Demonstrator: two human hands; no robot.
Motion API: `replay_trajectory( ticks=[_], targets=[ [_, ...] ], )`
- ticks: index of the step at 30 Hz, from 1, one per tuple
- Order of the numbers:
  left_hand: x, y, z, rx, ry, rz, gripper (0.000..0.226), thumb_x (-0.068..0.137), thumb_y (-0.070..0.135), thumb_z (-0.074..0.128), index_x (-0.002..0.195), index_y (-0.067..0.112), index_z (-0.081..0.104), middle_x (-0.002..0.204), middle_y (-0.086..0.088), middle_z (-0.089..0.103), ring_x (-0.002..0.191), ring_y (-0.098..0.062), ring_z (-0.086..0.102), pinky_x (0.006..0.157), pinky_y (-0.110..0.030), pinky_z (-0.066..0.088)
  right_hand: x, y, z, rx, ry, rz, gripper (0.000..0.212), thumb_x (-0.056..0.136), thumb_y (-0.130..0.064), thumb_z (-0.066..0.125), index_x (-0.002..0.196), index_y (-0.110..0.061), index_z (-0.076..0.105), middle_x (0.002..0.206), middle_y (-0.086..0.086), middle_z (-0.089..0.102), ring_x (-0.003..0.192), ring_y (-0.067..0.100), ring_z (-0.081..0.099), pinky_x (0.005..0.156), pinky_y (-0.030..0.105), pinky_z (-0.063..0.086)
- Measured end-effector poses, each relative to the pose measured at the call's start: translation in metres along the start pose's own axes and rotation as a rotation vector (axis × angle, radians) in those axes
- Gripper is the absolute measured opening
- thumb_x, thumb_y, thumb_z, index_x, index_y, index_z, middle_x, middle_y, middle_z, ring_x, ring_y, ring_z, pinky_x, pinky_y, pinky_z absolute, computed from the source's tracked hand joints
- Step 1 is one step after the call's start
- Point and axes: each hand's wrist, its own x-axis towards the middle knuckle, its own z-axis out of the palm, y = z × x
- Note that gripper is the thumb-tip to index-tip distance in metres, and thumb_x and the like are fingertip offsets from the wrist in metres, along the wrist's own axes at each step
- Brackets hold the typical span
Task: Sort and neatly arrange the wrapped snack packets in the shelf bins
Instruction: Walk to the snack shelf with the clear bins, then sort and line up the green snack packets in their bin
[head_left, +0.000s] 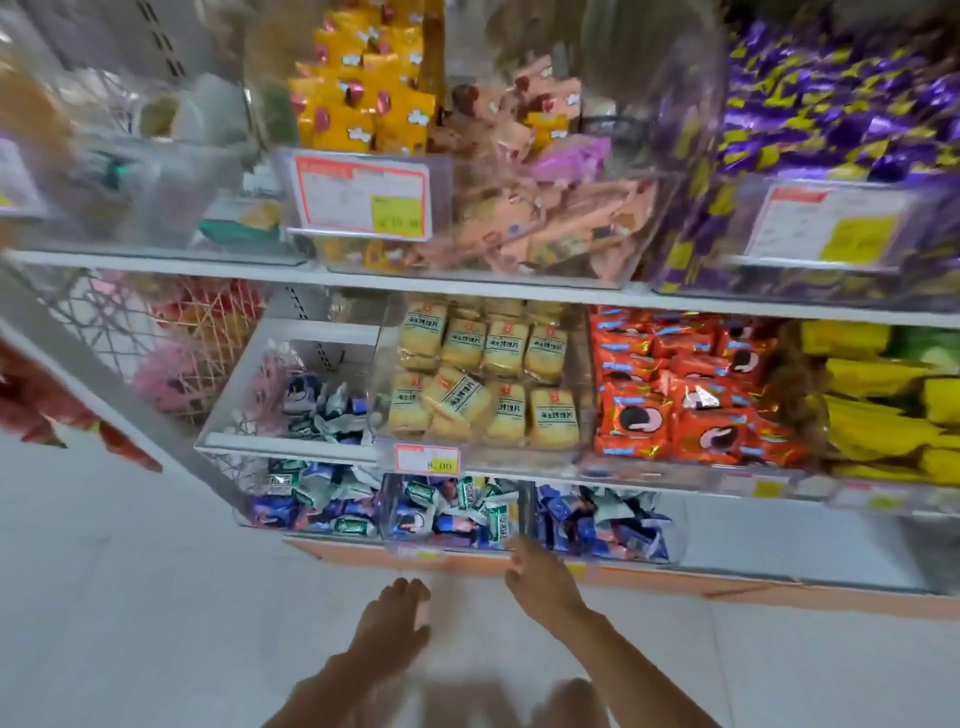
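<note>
Head view: left hand (397, 618) is low over the white tiled floor (130, 571), fingers straight and loose, holding nothing. Right hand (540, 582) is farther forward, its fingertips at the front edge of the clear plastic bins (525, 506) on the bottom shelf. It is blurred, so cannot tell whether it pinches the edge or only touches it; no packet is seen in it. Those 3 bins hold mixed blue, white and green wrapped snack packets (447, 514), jumbled, just beyond the right hand. On the shelf above, from left: a white open tray (291, 332) with a few more blue and white packets, a clear box of pale yellow packets (483, 374) stacked in rows, glossy orange-red packets (685, 400), then bright yellow packets (883, 410) at far right. A small red-edged price tag (426, 458) sits under the pale yellow ones. On the top shelf: orange-yellow packets (358, 88) at the back left, peach packets (545, 218) in the centre, purple and yellow foil packets (831, 104) on the right. All of the top shelf is blurred.
</note>
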Motion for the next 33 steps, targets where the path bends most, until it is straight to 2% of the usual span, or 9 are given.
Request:
replay_trajectory(
  ticks=[2,5,9,12,15,17,21,25,33],
  targets=[
    [0.024,-0.021,-0.001,0.087,0.107,0.002,0.045,0.093,0.031,0.05,0.135,0.021,0.038,0.139,0.001,0.038,0.127,-0.015,0.039,0.102,-0.024,0.032,0.025,0.005,0.026,-0.07,0.212,-0.121,0.041,0.087,-0.01,0.052,0.128,-0.017,0.051,0.125,-0.003,0.049,0.113,0.017,0.049,0.089,0.028,0.049],
    [0.064,-0.05,-0.004,0.182,0.294,-0.01,0.051,0.094,0.023,0.049,0.141,0.015,0.033,0.148,-0.004,0.031,0.134,-0.021,0.033,0.107,-0.028,0.027,0.059,0.02,0.049,-0.181,0.495,-0.268,0.054,0.058,-0.003,0.073,0.107,-0.02,0.056,0.103,-0.001,0.058,0.094,0.016,0.046,0.073,0.027,0.053],
    [0.122,-0.087,0.003,0.191,0.554,0.152,0.049,0.073,0.002,0.063,0.121,0.006,0.055,0.12,-0.016,0.054,0.107,-0.036,0.055,0.086,-0.04,0.044,0.1,0.044,0.059,-0.265,0.706,-0.355,0.054,0.06,-0.003,0.07,0.108,-0.014,0.05,0.112,0.013,0.059,0.1,0.025,0.041,0.074,0.043,0.055],
    [0.152,-0.102,0.016,0.254,0.683,0.293,0.036,0.073,0.013,0.052,0.108,0.008,0.058,0.112,-0.015,0.055,0.099,-0.034,0.053,0.083,-0.038,0.038,0.124,0.062,0.069,-0.307,0.775,-0.453,0.045,0.066,-0.004,0.073,0.103,-0.013,0.049,0.116,0.017,0.06,0.099,0.026,0.043,0.077,0.043,0.051],
    [0.171,-0.109,0.028,0.242,0.836,0.431,0.034,0.078,0.016,0.043,0.106,0.006,0.06,0.122,-0.012,0.054,0.116,-0.03,0.047,0.095,-0.041,0.037,0.139,0.076,0.08,-0.346,0.84,-0.539,0.019,0.088,-0.019,0.044,0.106,-0.016,0.049,0.118,0.015,0.059,0.1,0.024,0.045,0.089,0.038,0.04],
    [0.183,-0.115,0.031,0.231,0.9,0.498,0.029,0.086,0.018,0.042,0.106,0.007,0.06,0.122,-0.009,0.054,0.118,-0.027,0.047,0.097,-0.039,0.037,0.147,0.084,0.087,-0.342,0.858,-0.596,0.025,0.097,-0.025,0.031,0.11,-0.018,0.051,0.119,0.012,0.058,0.102,0.024,0.046,0.094,0.035,0.033],
    [0.197,-0.121,0.033,0.237,0.972,0.589,0.035,0.099,0.029,0.026,0.107,0.012,0.056,0.124,-0.005,0.053,0.119,-0.023,0.046,0.101,-0.035,0.036,0.159,0.091,0.097,-0.298,0.901,-0.658,0.023,0.09,-0.023,0.042,0.111,-0.023,0.05,0.121,0.008,0.058,0.106,0.024,0.049,0.098,0.037,0.031],
    [0.209,-0.121,0.042,0.22,1.039,0.607,0.025,0.086,0.018,0.044,0.107,0.012,0.056,0.122,-0.006,0.057,0.121,-0.023,0.047,0.103,-0.035,0.035,0.168,0.095,0.105,-0.313,0.966,-0.713,0.021,0.094,-0.024,0.038,0.111,-0.024,0.05,0.121,0.006,0.055,0.11,0.024,0.046,0.098,0.041,0.034],
    [0.222,-0.119,0.053,0.286,1.199,0.601,0.024,0.084,0.02,0.044,0.097,0.013,0.064,0.106,-0.001,0.064,0.101,-0.015,0.052,0.104,-0.033,0.03,0.175,0.099,0.108,-0.325,1.033,-0.764,0.02,0.088,-0.02,0.047,0.105,-0.022,0.057,0.113,0.004,0.059,0.104,0.022,0.046,0.097,0.038,0.031]
  ],
)
